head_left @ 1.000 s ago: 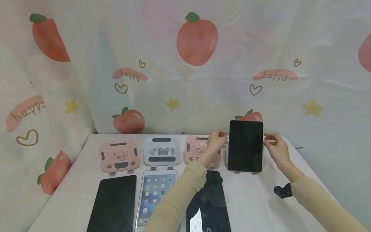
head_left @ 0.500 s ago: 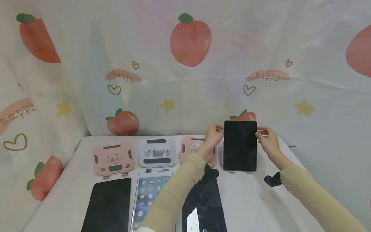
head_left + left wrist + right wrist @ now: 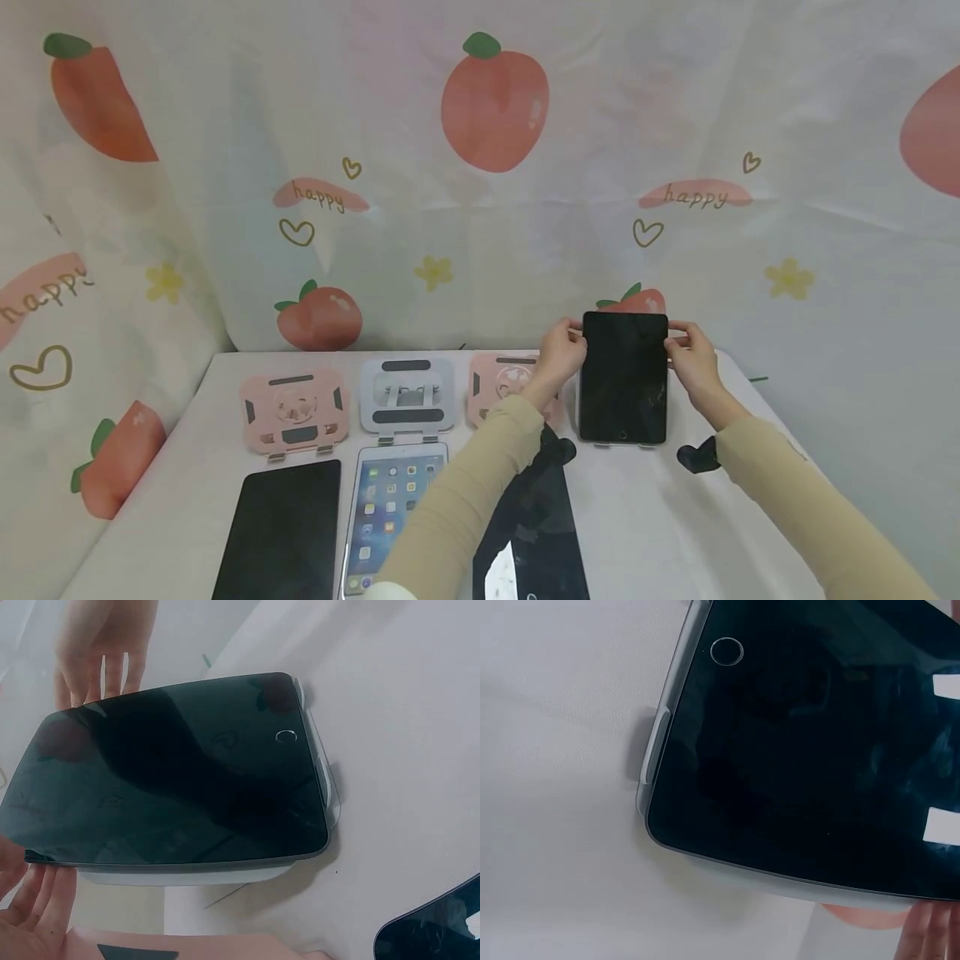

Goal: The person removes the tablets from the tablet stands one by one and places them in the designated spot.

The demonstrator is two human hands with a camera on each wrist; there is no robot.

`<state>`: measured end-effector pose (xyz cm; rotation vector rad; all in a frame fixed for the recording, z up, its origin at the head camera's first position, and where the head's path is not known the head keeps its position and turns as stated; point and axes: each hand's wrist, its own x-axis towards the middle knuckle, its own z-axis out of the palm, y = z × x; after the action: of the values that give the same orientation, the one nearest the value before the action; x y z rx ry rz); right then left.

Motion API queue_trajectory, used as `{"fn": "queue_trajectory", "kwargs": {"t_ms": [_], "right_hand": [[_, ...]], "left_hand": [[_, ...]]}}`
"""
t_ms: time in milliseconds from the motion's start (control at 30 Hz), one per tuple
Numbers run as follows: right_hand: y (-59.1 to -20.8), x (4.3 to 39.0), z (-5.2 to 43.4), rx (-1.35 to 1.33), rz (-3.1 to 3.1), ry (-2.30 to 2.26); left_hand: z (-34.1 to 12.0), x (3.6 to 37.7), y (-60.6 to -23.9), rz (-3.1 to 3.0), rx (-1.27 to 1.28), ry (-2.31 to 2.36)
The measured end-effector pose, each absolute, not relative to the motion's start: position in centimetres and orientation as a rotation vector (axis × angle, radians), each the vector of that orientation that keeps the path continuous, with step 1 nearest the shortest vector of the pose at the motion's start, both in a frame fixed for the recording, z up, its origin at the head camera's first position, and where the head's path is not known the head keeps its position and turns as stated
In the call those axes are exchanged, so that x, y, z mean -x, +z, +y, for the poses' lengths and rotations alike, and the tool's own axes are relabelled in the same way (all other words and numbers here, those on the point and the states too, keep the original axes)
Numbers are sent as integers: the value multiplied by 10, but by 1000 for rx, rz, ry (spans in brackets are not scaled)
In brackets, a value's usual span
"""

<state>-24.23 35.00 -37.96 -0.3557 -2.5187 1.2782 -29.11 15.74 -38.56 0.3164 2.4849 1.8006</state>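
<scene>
A black tablet [image 3: 624,379] stands upright, leaning on a pale stand at the right end of the row. My left hand [image 3: 559,358] holds its left edge near the top, and my right hand [image 3: 694,363] grips the opposite edge, thumb at the front. The left wrist view shows the stand's light panel [image 3: 187,874] behind the tablet, fingers of the left hand [image 3: 37,911] reaching behind the edge. Small lips of the stand [image 3: 655,746] hold the tablet's bottom edge in the right wrist view.
Left of it stand a pink stand [image 3: 514,385], a pale blue-grey stand [image 3: 408,397] and another pink stand [image 3: 294,408]. Before them lie a black tablet [image 3: 279,533], a tablet with its screen lit [image 3: 390,508] and another black one [image 3: 540,533], partly behind my left sleeve.
Both hands have closed in from beside the tablet onto its left and right edges. The head view has shifted slightly right. Tablet and stands stay in place.
</scene>
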Motion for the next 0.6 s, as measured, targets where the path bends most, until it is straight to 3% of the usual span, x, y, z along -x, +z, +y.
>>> {"fn": "queue_trajectory", "kwargs": {"t_ms": [600], "right_hand": [[-382,244,355,356,-2456,1299]], "left_hand": [[159,287,-389,2486,-300,1929]]}}
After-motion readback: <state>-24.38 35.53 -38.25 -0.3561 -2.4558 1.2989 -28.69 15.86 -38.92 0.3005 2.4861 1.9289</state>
